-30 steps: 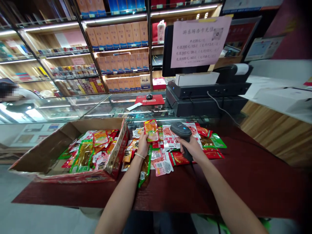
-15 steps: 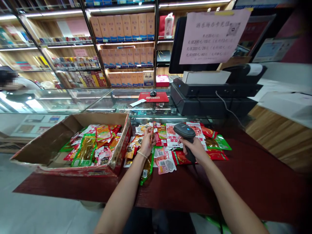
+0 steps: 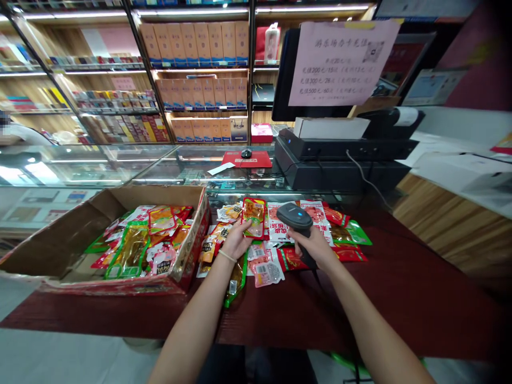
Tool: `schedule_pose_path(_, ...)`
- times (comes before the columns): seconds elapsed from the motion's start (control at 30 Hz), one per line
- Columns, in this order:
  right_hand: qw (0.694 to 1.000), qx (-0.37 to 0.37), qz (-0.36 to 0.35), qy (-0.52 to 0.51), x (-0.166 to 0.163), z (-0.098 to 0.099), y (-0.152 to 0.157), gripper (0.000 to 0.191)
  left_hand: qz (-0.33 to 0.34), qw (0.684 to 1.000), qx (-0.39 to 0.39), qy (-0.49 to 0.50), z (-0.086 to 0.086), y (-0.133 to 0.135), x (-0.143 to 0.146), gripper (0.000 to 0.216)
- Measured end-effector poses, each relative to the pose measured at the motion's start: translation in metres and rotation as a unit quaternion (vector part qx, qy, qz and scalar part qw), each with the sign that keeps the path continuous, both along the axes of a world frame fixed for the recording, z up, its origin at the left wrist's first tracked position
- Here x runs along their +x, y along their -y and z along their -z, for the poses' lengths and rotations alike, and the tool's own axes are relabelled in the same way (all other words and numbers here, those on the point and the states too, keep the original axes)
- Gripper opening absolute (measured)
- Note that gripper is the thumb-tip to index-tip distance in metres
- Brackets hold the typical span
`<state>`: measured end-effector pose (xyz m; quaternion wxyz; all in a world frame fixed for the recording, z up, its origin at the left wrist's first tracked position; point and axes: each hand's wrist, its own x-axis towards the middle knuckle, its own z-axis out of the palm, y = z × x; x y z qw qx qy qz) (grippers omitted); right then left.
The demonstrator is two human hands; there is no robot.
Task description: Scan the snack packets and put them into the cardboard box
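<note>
The left hand [image 3: 237, 242] has its fingers and thumb pinched on one glossy, red-edged plastic packet [image 3: 255, 209], held above the crinkled pouches [image 3: 269, 274] just beside one smooth, dark scanner [image 3: 294, 214], whose handle the right hand [image 3: 317, 245] is wrapped around; both forearms stretch forward from my friend's near side of the counter, a pale band [image 3: 228, 256] round the left wrist. The pouches overlap too much for me to count on the reddish-brown tabletop [image 3: 400, 304], and left of them stands one worn, open cardboard box [image 3: 52, 242] of similar packets
</note>
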<state>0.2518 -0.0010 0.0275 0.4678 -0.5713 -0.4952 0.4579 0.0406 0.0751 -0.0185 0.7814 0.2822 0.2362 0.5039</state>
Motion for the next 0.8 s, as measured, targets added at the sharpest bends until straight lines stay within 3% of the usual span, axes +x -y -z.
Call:
schedule_pose_path(0.13, 0.999, 0.009, -0.022, 0.033, -0.004, 0.001, 0.003, 0.033, -0.036, 0.999, 0.021, -0.017, 0.01, -0.004, 0.002, 0.026)
schedule_pose_path(0.4, 0.998, 0.004, -0.036, 0.044, -0.008, -0.003, 0.005, 0.033, -0.045, 0.999, 0.02, -0.02, 0.002, 0.001, 0.004, 0.038)
schedule_pose_path(0.63, 0.999, 0.001, -0.044, 0.004, -0.002, -0.001, 0.005, 0.033, -0.056, 0.996, 0.032, -0.054, 0.005, 0.001, 0.009, 0.037)
schedule_pose_path(0.73, 0.999, 0.024, -0.034, -0.02, -0.001, -0.006, 0.004, 0.033, -0.114, 0.982, 0.093, -0.12, -0.007, 0.005, 0.018, 0.035)
schedule_pose_path(0.8, 0.998, 0.053, -0.024, -0.028, -0.002, -0.013, 0.003, 0.032, -0.167, 0.954, 0.158, -0.193, -0.027, 0.01, 0.02, 0.027)
